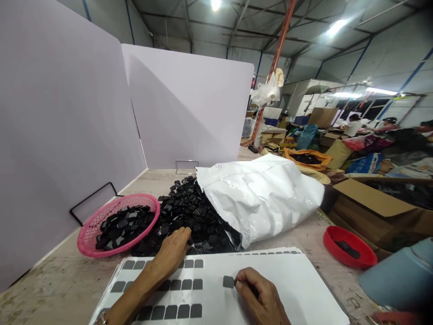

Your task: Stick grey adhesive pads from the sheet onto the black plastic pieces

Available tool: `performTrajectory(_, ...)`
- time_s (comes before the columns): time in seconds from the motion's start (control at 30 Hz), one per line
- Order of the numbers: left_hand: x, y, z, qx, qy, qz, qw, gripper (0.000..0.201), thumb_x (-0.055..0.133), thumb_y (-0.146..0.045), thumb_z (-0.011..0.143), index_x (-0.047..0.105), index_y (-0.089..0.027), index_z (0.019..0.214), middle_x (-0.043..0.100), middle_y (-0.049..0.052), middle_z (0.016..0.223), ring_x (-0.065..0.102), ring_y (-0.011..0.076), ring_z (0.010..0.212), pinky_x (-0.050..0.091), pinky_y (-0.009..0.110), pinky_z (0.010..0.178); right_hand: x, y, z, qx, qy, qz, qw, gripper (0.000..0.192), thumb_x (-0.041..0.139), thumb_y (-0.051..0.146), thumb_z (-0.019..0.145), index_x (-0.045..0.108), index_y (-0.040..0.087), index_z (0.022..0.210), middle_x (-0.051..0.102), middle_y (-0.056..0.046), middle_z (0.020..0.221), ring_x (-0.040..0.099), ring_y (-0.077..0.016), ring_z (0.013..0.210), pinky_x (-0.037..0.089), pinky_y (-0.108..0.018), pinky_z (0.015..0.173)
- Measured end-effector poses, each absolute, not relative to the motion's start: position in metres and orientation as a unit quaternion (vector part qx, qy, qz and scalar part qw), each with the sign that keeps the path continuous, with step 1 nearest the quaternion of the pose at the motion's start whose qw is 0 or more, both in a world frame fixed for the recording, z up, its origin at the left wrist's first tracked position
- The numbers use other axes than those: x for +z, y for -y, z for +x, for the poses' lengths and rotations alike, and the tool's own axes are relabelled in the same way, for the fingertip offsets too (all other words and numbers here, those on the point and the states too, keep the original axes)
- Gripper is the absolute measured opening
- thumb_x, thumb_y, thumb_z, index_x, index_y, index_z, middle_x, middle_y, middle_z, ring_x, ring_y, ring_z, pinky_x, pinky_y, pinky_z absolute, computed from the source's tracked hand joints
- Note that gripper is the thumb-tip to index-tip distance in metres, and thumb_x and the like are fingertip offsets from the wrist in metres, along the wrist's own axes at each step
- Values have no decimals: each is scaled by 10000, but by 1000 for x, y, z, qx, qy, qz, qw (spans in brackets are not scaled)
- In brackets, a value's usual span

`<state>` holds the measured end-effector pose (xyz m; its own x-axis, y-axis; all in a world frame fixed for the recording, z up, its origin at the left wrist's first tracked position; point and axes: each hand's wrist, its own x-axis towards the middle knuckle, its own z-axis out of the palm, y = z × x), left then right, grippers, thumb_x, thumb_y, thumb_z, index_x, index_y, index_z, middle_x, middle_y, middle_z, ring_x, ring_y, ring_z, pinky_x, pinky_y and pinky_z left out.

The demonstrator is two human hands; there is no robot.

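Right hand pinches a gray tab over the white sheet; left hand touches black pieces right of the pink basket.

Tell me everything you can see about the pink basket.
The pink basket is round and shallow, apparently plastic, with a perforated wall and a smooth rim. It sits upright or nearly so on the table, at the picture's left, holding a heap of black and grey pieces. A dark pile crowds its right side. Neither hand touches it.

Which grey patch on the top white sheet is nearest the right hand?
The lone grey patch by the right hand; the other patches stand in rows farther left on the top white sheet.
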<state>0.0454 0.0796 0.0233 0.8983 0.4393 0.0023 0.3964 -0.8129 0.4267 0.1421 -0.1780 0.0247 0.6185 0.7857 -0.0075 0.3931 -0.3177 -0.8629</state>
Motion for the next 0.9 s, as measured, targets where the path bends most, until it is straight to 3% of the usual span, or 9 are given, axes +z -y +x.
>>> performTrajectory(0.23,38,-79,43,134,-282,874,372,36,396,-225,860,402,-223,824,414,-42,634,419,154,603,277,281,603,27,178,140,180,392,-766,477,249,428,409,931,557,224,827,578,12,763,558,-169,730,405,-229,659)
performTrajectory(0.37,41,-58,32,106,-288,783,541,256,375,-388,875,465,-186,1004,438,-52,627,405,110,479,284,229,474,21,176,136,143,394,-750,511,220,459,392,928,588,236,841,581,23,752,561,-155,708,414,-209,659)
performTrajectory(0.47,41,-30,21,70,-287,577,762,327,567,-403,820,516,-163,1036,507,-29,716,434,60,483,283,188,457,15,174,132,122,390,-734,543,203,471,385,925,599,248,848,576,29,737,557,-150,692,423,-204,652)
performTrajectory(0.53,41,-13,15,50,-267,437,858,389,726,-294,728,547,-157,1045,584,8,828,509,51,578,342,169,522,13,173,130,122,389,-730,549,204,475,389,926,599,248,847,566,25,726,559,-153,687,424,-202,609)
performTrajectory(0.67,32,11,12,40,-229,381,895,456,774,-98,574,579,-152,982,645,14,810,516,47,549,320,156,488,12,173,127,126,397,-725,549,228,449,396,944,603,246,866,548,14,730,557,-150,684,393,-200,523)
performTrajectory(0.77,22,19,16,59,-197,412,888,402,771,-103,528,565,-164,867,628,-21,693,481,46,462,260,169,426,10,172,123,110,411,-717,553,203,444,370,951,598,254,886,541,21,737,561,-143,686,403,-205,572)
performTrajectory(0.9,15,23,20,46,-177,451,874,365,744,-126,564,520,-183,847,635,-30,676,532,69,467,327,175,441,5,169,120,66,447,-703,549,155,440,297,962,575,254,899,539,29,752,554,-125,676,395,-210,629)
